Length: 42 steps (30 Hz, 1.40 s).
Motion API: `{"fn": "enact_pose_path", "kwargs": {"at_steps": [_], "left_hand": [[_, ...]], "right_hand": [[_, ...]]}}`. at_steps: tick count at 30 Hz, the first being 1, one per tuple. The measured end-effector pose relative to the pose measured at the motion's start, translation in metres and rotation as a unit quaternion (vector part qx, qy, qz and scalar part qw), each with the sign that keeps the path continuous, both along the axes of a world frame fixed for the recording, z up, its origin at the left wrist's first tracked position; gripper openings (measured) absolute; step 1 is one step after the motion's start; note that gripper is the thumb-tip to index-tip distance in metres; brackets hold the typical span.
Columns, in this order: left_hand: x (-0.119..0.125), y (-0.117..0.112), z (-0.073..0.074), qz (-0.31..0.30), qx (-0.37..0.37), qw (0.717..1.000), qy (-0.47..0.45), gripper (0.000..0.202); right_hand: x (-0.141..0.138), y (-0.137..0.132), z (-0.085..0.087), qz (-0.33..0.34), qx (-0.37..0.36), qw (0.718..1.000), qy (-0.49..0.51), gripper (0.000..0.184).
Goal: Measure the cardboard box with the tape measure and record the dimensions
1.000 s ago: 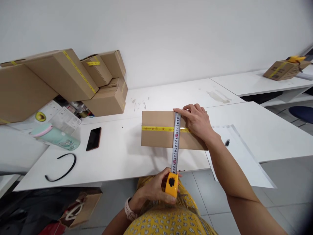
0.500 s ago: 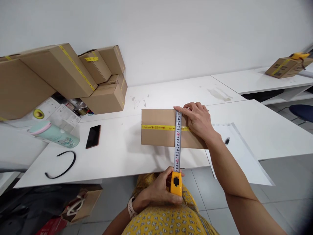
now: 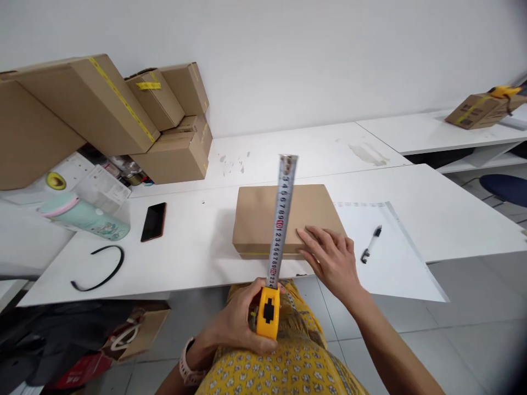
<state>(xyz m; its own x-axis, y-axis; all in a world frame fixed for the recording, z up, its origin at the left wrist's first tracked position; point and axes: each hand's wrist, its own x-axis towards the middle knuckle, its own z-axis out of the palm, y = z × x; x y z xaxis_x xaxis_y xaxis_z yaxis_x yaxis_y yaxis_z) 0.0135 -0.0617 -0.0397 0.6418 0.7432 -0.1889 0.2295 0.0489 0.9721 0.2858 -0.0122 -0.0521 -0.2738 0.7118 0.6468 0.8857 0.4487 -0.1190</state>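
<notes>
My left hand (image 3: 242, 321) is closed around a yellow tape measure (image 3: 268, 318) in front of my body. Its metal blade (image 3: 281, 219) sticks out, pointing away from me, with the hooked tip free in the air above the box. A brown cardboard box (image 3: 263, 211) lies on the white table, its plain face up and yellow tape showing along the side toward me. My right hand (image 3: 331, 263) is on the box's near right part, fingers over the top and thumb at the front side. The blade hides part of the box.
White paper (image 3: 391, 263) with a pen (image 3: 371, 244) on it lies to the right. At left are a phone (image 3: 153, 222), a black band (image 3: 117, 263), a mint bottle (image 3: 93, 219) and stacked boxes (image 3: 173, 159). Another box (image 3: 473, 111) stands far right.
The box has been turned, so its taped face now points toward me. The blade has come off the box and swung left. My right hand has let go of the blade's tip and moved nearer.
</notes>
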Motion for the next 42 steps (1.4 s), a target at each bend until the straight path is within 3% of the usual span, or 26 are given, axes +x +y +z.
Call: {"fn": "enact_pose_path", "kwargs": {"at_steps": [3,6,8,10,12,15,18,20,22,24,26,27,29,32,35,38,42], "left_hand": [[0.006,0.003,-0.003,-0.032,0.080,0.990,0.111,0.076],[0.008,0.005,-0.008,-0.080,0.139,0.970,0.180,0.072],[0.007,0.005,-0.011,-0.110,0.156,0.963,0.188,0.075],[0.005,0.005,-0.014,-0.132,0.152,0.961,0.189,0.079],[0.003,0.004,-0.015,-0.135,0.135,0.962,0.195,0.085],[0.002,0.002,-0.013,-0.085,0.115,0.970,0.196,0.109],[0.001,-0.002,-0.007,-0.025,0.096,0.977,0.187,0.122],[-0.003,-0.007,-0.001,0.001,0.093,0.982,0.167,0.120],[-0.011,-0.012,0.006,0.027,0.100,0.983,0.150,0.116],[-0.023,-0.015,0.012,0.069,0.123,0.979,0.146,0.112],[-0.037,-0.014,0.015,0.122,0.165,0.968,0.147,0.108],[-0.044,-0.011,0.014,0.152,0.189,0.958,0.151,0.106],[-0.057,0.001,0.010,0.214,0.227,0.932,0.186,0.103],[-0.068,0.026,-0.002,0.287,0.238,0.867,0.331,0.098],[-0.074,0.047,-0.018,0.298,0.214,0.800,0.475,0.089],[-0.077,0.060,-0.035,0.277,0.193,0.772,0.538,0.083],[-0.078,0.068,-0.051,0.256,0.209,0.765,0.553,0.070]], "right_hand": [[0.014,-0.007,0.012,0.020,-0.047,0.978,0.204,0.043],[0.029,-0.009,0.039,0.038,-0.051,0.899,0.432,0.046],[0.034,-0.012,0.055,0.060,-0.046,0.858,0.508,0.042],[0.034,-0.019,0.062,0.076,-0.047,0.841,0.534,0.031],[0.029,-0.027,0.060,0.074,-0.039,0.841,0.535,0.022],[0.011,-0.039,0.051,0.112,-0.036,0.869,0.480,0.023],[-0.014,-0.049,0.042,0.221,-0.052,0.915,0.333,0.033],[-0.024,-0.054,0.036,0.247,-0.033,0.941,0.230,0.037],[-0.020,-0.056,0.030,0.186,0.028,0.964,0.188,0.033],[0.001,-0.051,0.023,-0.003,0.110,0.972,0.209,0.017],[0.035,-0.036,0.013,-0.258,0.147,0.922,0.247,0.011],[0.055,-0.025,0.006,-0.343,0.115,0.893,0.268,0.014],[0.092,-0.001,-0.009,-0.449,-0.037,0.852,0.268,0.019],[0.129,0.029,-0.037,-0.482,-0.290,0.806,0.185,0.047],[0.143,0.044,-0.062,-0.439,-0.398,0.798,0.108,0.054],[0.153,0.047,-0.077,-0.372,-0.401,0.832,0.091,0.046],[0.177,0.042,-0.084,-0.310,-0.296,0.879,0.210,0.048]]}}
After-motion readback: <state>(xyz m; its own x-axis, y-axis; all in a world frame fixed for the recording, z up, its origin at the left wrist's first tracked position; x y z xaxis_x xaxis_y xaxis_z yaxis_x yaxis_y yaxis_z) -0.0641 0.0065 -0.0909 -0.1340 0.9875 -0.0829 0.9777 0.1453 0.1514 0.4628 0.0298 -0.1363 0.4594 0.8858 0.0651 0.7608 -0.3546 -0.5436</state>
